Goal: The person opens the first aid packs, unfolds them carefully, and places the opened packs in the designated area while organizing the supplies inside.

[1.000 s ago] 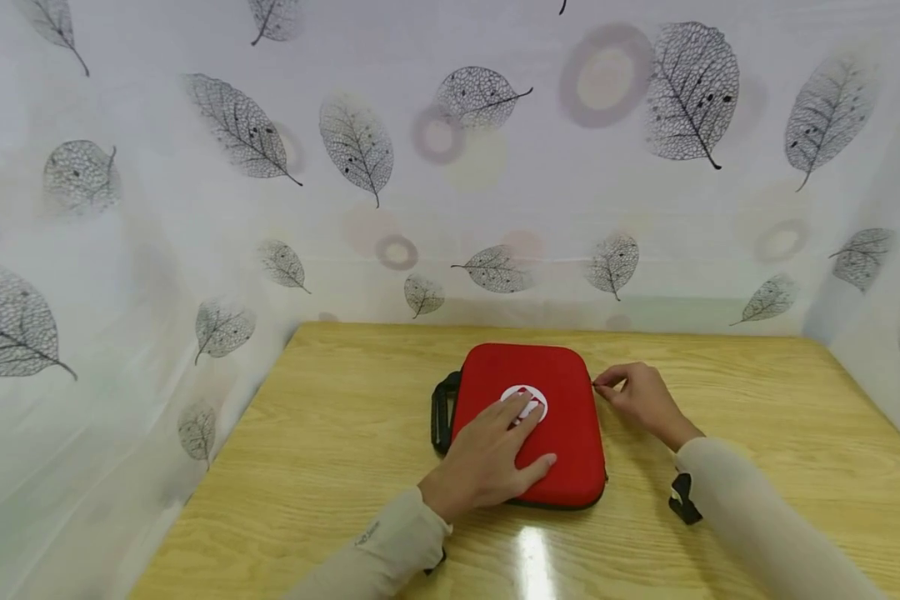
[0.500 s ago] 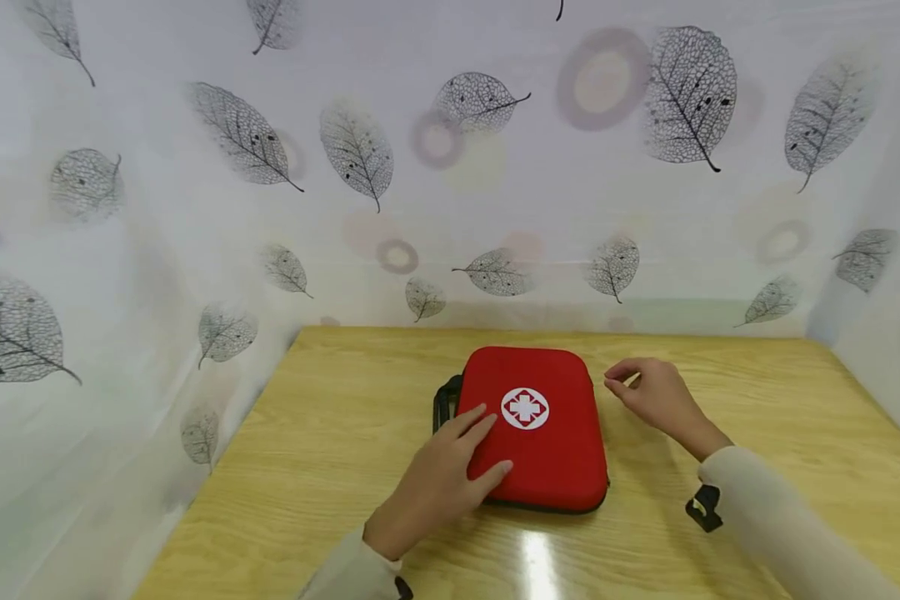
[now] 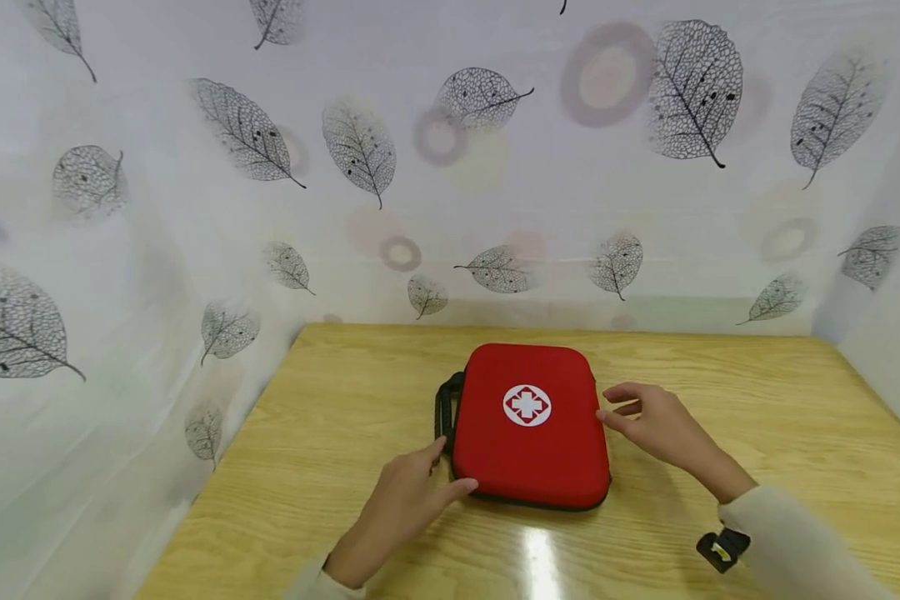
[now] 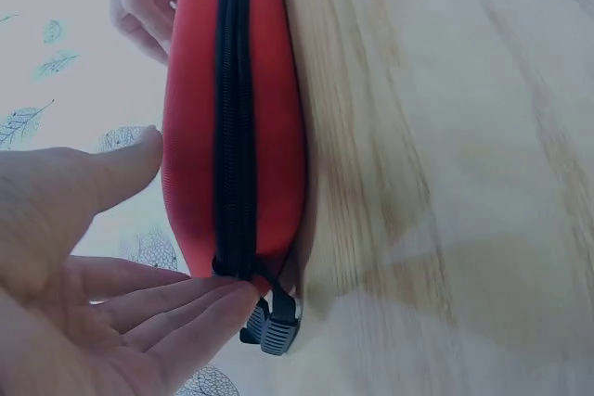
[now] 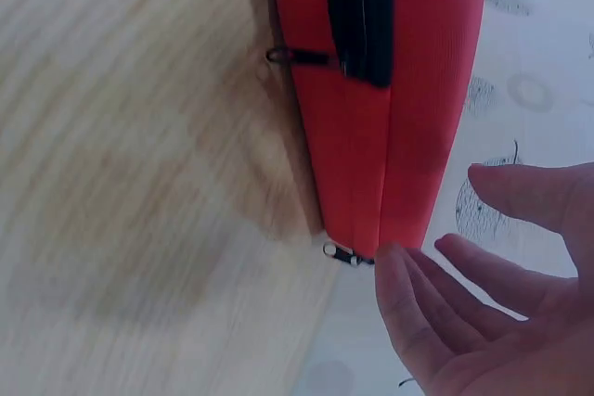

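Note:
A red zippered first-aid case [image 3: 532,458] lies flat on the table, its white cross emblem [image 3: 527,405] facing up. Its black carry handle [image 3: 444,412] sticks out to the left. At the front-left corner is my left hand [image 3: 393,504], thumb by the top edge and fingers extended toward the handle side. In the left wrist view a black zipper [image 4: 235,127] runs along the case's side. My right hand [image 3: 663,425] is beside the right edge, fingers loosely bent with nothing between them. Two zipper pulls show in the right wrist view: one pull [image 5: 311,57] midway, another pull [image 5: 342,254] by the far corner.
The wooden table [image 3: 330,400] extends around the case on every side. A pale leaf-printed sheet [image 3: 390,250] hangs behind the table and along both sides. Light reflects off the tabletop [image 3: 540,558] in front of the case.
My left hand has slid off the case's top to its front-left corner. My right hand has let go of the right edge by the zipper, drawn back, and its fingers have spread. The case has stayed put.

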Tool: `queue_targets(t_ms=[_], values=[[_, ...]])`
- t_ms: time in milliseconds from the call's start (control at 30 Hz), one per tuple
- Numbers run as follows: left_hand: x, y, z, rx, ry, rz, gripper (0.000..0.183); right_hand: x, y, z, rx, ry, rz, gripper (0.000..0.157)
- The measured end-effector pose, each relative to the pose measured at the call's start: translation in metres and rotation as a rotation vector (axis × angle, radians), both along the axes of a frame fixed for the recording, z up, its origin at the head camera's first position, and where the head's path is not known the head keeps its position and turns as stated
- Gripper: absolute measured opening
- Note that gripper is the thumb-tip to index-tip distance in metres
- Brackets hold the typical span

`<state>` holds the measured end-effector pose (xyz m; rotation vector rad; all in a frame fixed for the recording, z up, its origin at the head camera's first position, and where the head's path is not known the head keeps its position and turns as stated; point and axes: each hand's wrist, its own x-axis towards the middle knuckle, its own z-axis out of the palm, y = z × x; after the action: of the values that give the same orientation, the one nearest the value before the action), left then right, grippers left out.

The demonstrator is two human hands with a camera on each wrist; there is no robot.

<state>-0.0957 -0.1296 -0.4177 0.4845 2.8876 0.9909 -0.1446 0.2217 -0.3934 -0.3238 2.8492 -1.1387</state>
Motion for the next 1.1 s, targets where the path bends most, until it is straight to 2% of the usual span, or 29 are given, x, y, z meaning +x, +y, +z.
queue_targets(t_ms=[167,300,467,600,967,1100], values=[[0.000,0.001,-0.006,0.016,-0.021,-0.009,0.079,0.013,-0.011,-0.006,0.003,-0.016,-0.011,0.062],[0.000,0.002,-0.009,0.007,-0.039,-0.017,0.079,0.021,-0.019,-0.011,-0.006,-0.002,-0.009,0.065],[0.000,0.004,-0.011,-0.056,0.049,-0.055,0.073,0.025,-0.022,-0.015,0.024,0.055,-0.024,0.061],[0.000,0.005,-0.012,-0.101,0.123,-0.086,0.068,0.026,-0.022,-0.015,0.037,0.064,-0.030,0.064],[0.003,0.008,-0.012,-0.096,0.246,-0.093,0.040,0.026,-0.022,-0.017,-0.013,0.038,-0.036,0.063],[0.005,0.010,-0.009,-0.065,0.297,-0.085,0.041,0.026,-0.020,-0.017,-0.053,0.001,-0.040,0.064]])
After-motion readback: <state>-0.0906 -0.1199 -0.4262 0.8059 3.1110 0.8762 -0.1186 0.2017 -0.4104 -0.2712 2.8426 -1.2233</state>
